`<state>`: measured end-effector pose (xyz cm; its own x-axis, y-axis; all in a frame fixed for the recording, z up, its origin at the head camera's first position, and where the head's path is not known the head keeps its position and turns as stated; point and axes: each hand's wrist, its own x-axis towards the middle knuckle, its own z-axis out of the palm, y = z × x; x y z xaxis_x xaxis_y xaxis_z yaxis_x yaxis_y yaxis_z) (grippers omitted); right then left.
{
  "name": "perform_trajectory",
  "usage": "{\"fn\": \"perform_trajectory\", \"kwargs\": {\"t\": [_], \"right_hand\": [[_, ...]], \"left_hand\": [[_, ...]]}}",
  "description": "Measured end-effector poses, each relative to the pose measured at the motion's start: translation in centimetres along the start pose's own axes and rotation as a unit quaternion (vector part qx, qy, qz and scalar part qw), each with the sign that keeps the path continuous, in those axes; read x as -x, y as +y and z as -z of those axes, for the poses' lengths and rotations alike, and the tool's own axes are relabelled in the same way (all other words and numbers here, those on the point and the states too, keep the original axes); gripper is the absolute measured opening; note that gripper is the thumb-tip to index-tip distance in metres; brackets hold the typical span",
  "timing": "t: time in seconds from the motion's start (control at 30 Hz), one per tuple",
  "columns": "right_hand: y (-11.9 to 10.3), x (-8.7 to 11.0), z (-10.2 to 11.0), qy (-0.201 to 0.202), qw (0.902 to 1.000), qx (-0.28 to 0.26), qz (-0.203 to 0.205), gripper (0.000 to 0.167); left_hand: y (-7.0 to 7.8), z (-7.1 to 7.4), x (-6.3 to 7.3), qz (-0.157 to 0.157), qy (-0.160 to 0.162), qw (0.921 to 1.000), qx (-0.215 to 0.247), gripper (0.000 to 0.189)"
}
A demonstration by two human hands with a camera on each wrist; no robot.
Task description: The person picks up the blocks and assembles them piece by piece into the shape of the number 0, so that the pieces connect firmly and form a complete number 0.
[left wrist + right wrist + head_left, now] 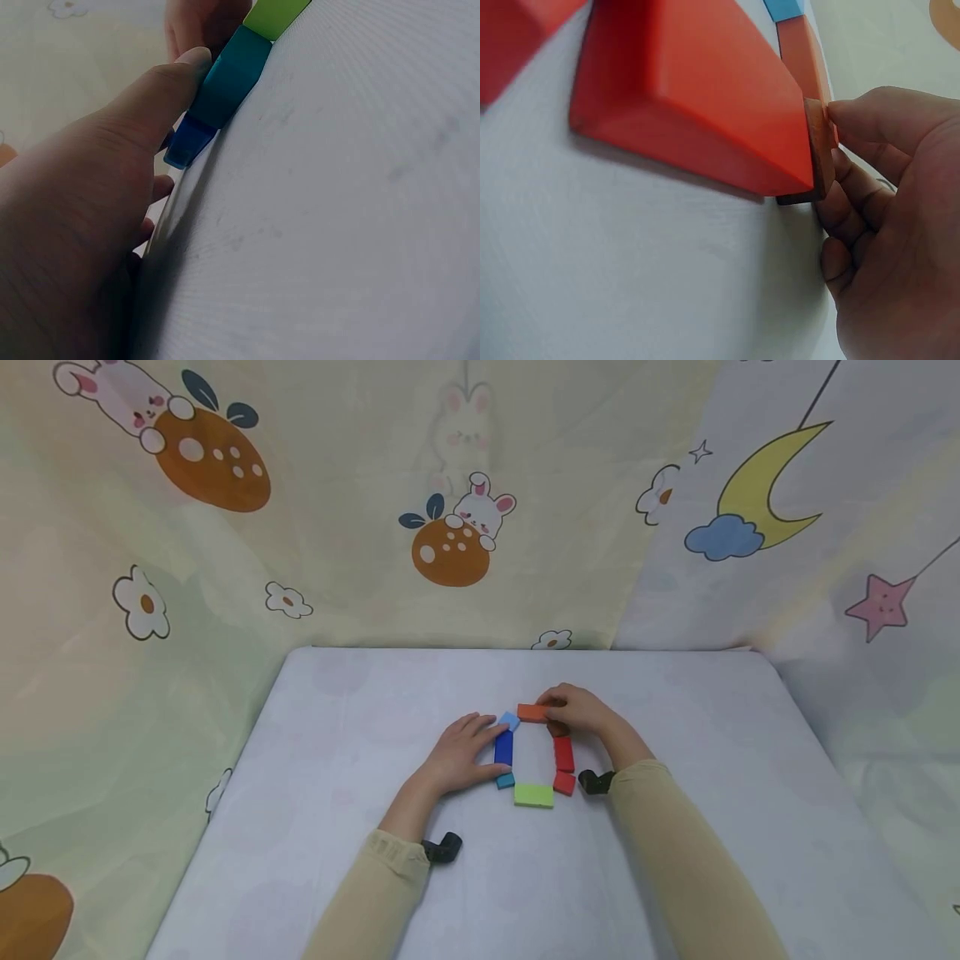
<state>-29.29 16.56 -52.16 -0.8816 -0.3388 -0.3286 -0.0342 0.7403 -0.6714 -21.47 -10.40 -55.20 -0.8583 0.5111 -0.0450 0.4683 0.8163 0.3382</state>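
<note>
Coloured blocks lie in a ring on the white table. My left hand (462,754) spans the ring's left side: the index finger reaches the seam of a light blue block (509,721) and a dark blue block (503,748), and the thumb lies by a teal block (506,781). On the far side, my right hand (581,707) pinches the right end of an orange block (531,713) between thumb and curled fingers. A brown block (821,150), partly covered by this hand in the head view, sits between the orange block and a red block (563,754).
A smaller red block (565,783) and a light green block (533,796) complete the near side of the ring. The white table (675,877) extends around it, with a printed cloth (337,527) hanging behind. Each wrist wears a small black device (442,848).
</note>
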Motion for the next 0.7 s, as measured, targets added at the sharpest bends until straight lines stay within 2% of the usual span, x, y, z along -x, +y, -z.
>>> {"fn": "perform_trajectory", "kwargs": {"t": [0.37, 0.7], "right_hand": [[0.1, 0.9, -0.4, 0.041, 0.9989, 0.022, 0.006, 0.031], [-0.2, 4.7, -0.4, 0.11, 0.9909, 0.076, 0.016, 0.037]], "left_hand": [[-0.1, -0.3, -0.1, 0.002, 0.002, 1.0, -0.005, 0.079], [-0.4, -0.7, -0.2, -0.003, 0.011, 0.9999, -0.005, 0.079]]}}
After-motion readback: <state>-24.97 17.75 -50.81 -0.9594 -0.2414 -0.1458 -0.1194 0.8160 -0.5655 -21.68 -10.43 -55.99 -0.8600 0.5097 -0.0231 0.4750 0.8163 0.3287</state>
